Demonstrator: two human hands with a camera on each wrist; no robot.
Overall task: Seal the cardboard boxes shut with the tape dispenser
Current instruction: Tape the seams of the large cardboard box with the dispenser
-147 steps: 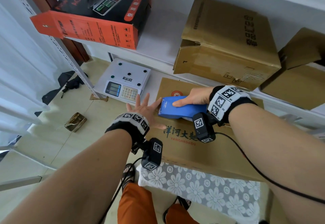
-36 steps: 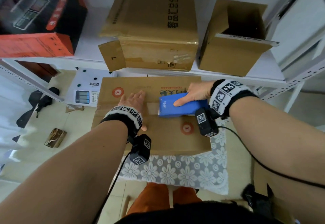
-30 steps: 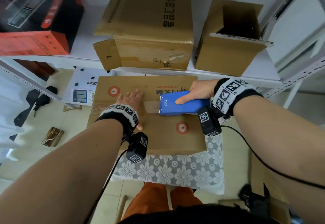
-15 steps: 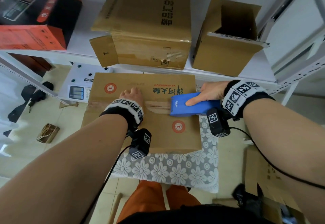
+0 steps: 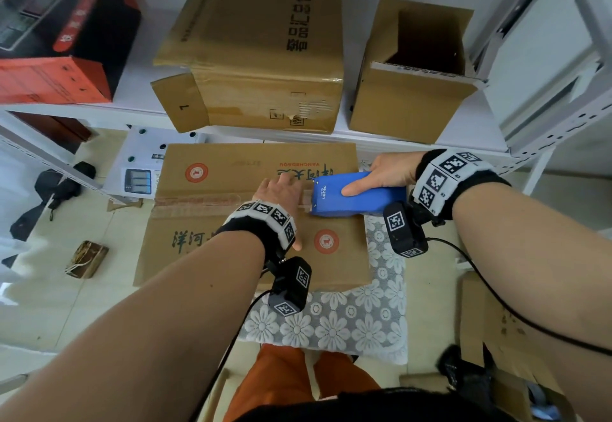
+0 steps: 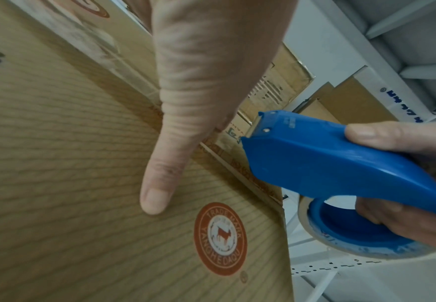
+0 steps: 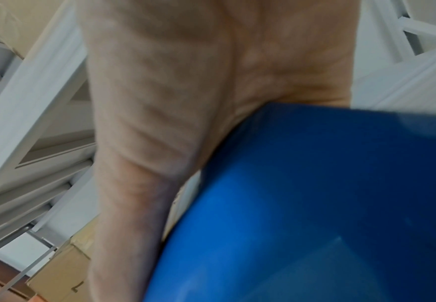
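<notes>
A flat brown cardboard box (image 5: 231, 242) with red round marks lies on a flowered cloth in front of me. Clear tape (image 5: 198, 201) runs along its middle seam. My left hand (image 5: 280, 189) presses flat on the seam, thumb (image 6: 160, 183) stretched out on the lid. My right hand (image 5: 385, 174) grips the blue tape dispenser (image 5: 354, 194) at the box's right edge, forefinger laid along its top. From the left wrist, the dispenser (image 6: 328, 163) hangs just off the edge, its tape roll (image 6: 346, 243) below. The right wrist view is filled by blurred blue plastic (image 7: 315, 204).
A white shelf (image 5: 132, 103) behind holds a closed brown box (image 5: 258, 50), an open box (image 5: 420, 67) on its side and a red-black scale carton (image 5: 59, 33). A white electronic scale (image 5: 142, 163) stands at the left. More cardboard (image 5: 490, 332) lies on the floor at right.
The right hand has drawn the dispenser rightward along the seam to the box's right edge, laying tape. The left hand followed to the right behind it, still pressing on the seam.
</notes>
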